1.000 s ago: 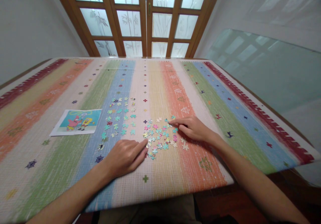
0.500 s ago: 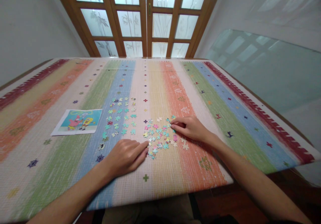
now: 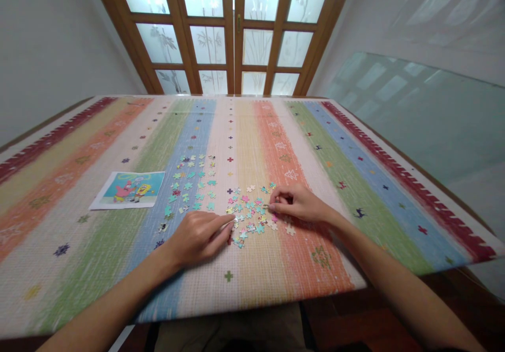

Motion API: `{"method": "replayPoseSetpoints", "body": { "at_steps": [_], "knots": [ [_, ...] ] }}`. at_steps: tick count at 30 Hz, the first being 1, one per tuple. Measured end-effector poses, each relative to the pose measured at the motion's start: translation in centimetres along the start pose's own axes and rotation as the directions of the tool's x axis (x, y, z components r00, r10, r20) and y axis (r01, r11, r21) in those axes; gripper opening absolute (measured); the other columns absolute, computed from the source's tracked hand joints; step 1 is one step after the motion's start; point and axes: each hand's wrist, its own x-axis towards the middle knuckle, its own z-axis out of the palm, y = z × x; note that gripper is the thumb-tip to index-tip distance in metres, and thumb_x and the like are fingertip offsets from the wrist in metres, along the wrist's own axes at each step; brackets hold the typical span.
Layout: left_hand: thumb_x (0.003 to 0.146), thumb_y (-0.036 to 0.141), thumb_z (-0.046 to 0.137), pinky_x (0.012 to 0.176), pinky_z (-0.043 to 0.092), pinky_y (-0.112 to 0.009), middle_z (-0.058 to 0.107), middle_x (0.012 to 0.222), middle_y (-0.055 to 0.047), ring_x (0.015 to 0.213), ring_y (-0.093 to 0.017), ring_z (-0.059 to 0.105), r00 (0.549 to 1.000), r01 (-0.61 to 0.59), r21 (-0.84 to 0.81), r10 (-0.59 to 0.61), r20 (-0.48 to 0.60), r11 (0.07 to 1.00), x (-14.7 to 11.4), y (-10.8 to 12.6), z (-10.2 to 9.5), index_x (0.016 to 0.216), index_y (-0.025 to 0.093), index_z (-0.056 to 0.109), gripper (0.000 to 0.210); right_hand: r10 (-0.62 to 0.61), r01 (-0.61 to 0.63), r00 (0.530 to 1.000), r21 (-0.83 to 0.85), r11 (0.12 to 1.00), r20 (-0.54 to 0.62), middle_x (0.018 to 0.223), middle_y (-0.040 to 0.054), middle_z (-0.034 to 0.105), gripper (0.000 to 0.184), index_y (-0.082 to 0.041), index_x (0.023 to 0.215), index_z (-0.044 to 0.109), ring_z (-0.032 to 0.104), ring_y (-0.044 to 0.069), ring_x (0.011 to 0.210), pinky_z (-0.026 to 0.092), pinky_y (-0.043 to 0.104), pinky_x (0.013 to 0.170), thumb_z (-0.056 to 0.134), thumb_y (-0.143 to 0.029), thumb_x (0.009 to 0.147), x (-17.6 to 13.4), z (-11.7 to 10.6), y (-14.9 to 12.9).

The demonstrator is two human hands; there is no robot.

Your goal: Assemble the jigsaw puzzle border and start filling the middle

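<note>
Take the loose puzzle pieces as the centre of your clock, with twelve toward the doors. They lie scattered on the striped tablecloth, mostly on its yellow band, in turquoise, pink, pale and yellow.

Your left hand comes in at eight o'clock, palm down, index finger stretched out to the edge of the scatter. The gap between its thumb and index finger is narrow; you cannot tell from here whether a piece is caught there.

Your right hand sits at three o'clock, thumb and index finger drawn nearly together at the edge of the scatter, the other fingers curled. A small piece shows right at those tips, though whether they grip it or merely touch it is unclear. A bright pink piece lies just under that hand, and a pale piece lies at four o'clock.

At ten o'clock you have the sorted pieces, spread in rough rows, mostly turquoise and set apart from one another. Beyond them, near nine o'clock, the printed picture lies flat, showing a pink starfish and a yellow square figure.
</note>
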Motion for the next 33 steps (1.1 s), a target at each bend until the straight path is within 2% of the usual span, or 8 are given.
{"method": "replayPoseSetpoints", "body": {
  "at_steps": [4,8,13,18,21,24,28,33],
  "knots": [
    [0.107,0.028,0.049,0.053,0.048,-0.026,0.071,0.067,0.002,0.051,-0.012,0.061,0.995,0.072,-0.083,-0.066,0.072,0.994,0.9,1.1,-0.1,0.125,0.013,0.066,0.028,-0.074,0.063,0.993,0.125,0.990,0.092,0.056,-0.0065,0.046,0.016,-0.019,0.084,0.072,0.039,0.010,0.052,0.030,0.025,0.051,0.071,-0.035,0.088,-0.6,0.7,-0.9],
    [0.109,0.037,0.049,0.051,0.045,-0.025,0.069,0.064,0.002,0.050,-0.012,0.062,0.986,0.113,-0.148,-0.093,0.137,0.982,1.8,3.3,0.2,0.122,0.014,0.067,0.032,-0.135,0.089,0.971,0.227,0.970,0.198,0.053,-0.0096,0.041,0.014,-0.018,0.084,0.074,0.034,0.008,0.048,0.028,0.023,0.048,0.072,-0.032,0.085,-1.0,1.6,-1.5],
    [0.110,0.037,0.046,0.050,0.043,-0.024,0.065,0.061,0.002,0.049,-0.012,0.059,0.971,0.156,-0.217,-0.109,0.214,0.964,2.6,4.9,1.2,0.110,0.016,0.069,0.031,-0.170,0.104,0.958,0.273,0.956,0.230,0.051,-0.0106,0.040,0.012,-0.018,0.083,0.076,0.033,0.007,0.047,0.028,0.023,0.047,0.073,-0.030,0.083,-1.3,2.1,-2.0],
    [0.107,0.028,0.043,0.051,0.041,-0.025,0.061,0.059,0.003,0.048,-0.012,0.055,0.962,0.167,-0.227,-0.108,0.250,0.959,2.9,4.9,1.3,0.100,0.017,0.067,0.027,-0.191,0.125,0.955,0.274,0.953,0.227,0.051,-0.0105,0.039,0.018,-0.018,0.081,0.075,0.032,0.007,0.046,0.027,0.024,0.047,0.075,-0.036,0.085,-1.3,2.3,-2.0],
    [0.107,0.028,0.043,0.053,0.040,-0.025,0.062,0.060,0.003,0.049,-0.012,0.056,0.939,0.215,-0.216,-0.142,0.312,0.952,2.3,3.8,-0.3,0.099,0.019,0.066,0.026,-0.157,0.124,0.979,0.238,0.963,0.128,0.051,-0.0094,0.040,0.026,-0.018,0.075,0.072,0.033,0.008,0.048,0.027,0.025,0.048,0.076,-0.042,0.085,-1.3,2.3,-1.8],
    [0.109,0.031,0.040,0.057,0.042,-0.024,0.068,0.068,0.001,0.056,-0.013,0.062,0.911,0.299,-0.152,-0.235,0.337,0.942,1.0,1.8,-3.2,0.097,0.020,0.066,0.031,-0.107,0.099,0.994,0.194,0.976,0.032,0.052,-0.0064,0.046,0.028,-0.018,0.073,0.070,0.038,0.009,0.049,0.029,0.026,0.049,0.073,-0.043,0.087,-1.2,2.0,-1.7],
    [0.108,0.042,0.041,0.054,0.040,-0.024,0.064,0.063,0.002,0.053,-0.014,0.059,0.839,0.450,-0.040,-0.407,0.361,0.892,-1.2,-1.3,-6.8,0.087,0.019,0.065,0.038,-0.075,0.075,0.997,0.180,0.981,-0.008,0.056,-0.0005,0.060,0.035,-0.018,0.069,0.067,0.047,0.010,0.050,0.034,0.026,0.050,0.067,-0.045,0.092,-1.1,1.5,-1.7],
    [0.104,0.046,0.045,0.051,0.038,-0.023,0.066,0.061,0.000,0.051,-0.014,0.058,0.786,0.503,-0.015,-0.450,0.423,0.864,-3.0,-3.6,-8.5,0.084,0.019,0.069,0.042,-0.099,0.106,0.993,0.128,0.986,-0.063,0.058,0.0002,0.062,0.037,-0.018,0.068,0.067,0.049,0.010,0.051,0.035,0.026,0.051,0.066,-0.046,0.092,-0.9,1.3,-1.6]
  ]
}}
